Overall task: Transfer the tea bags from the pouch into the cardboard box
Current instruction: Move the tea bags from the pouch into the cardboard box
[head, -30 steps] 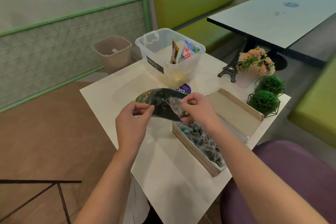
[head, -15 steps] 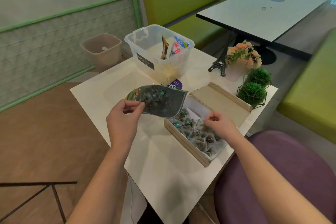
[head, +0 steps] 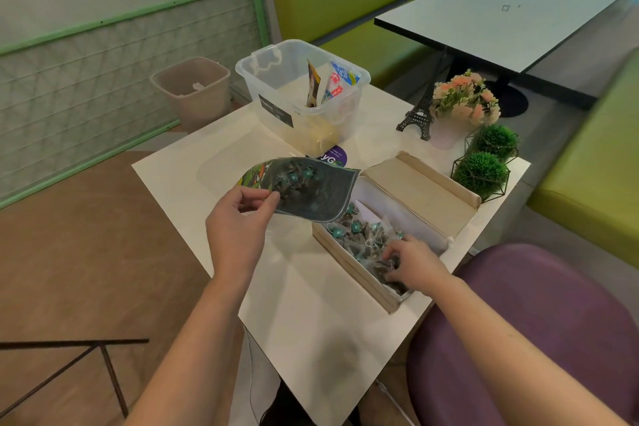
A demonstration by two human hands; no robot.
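We see left hand [head: 238,228] pinching glossy foil pouch [head: 311,192] at edge, held above white table [head: 193,166]; right hand [head: 413,263], fingers curled, grasps mesh pyramid tea bags [head: 366,235] inside long rectangular cardboard box [head: 349,264], flap folded open

We cannot see what the right hand [head: 413,264] holds, if anything: its fingertips are buried among the tea bags [head: 366,235] in the box [head: 349,259]. The pouch [head: 311,192] covers the box's far corner and part of a purple sticker [head: 334,156]. The sachets' [head: 337,83] print is too small to read.
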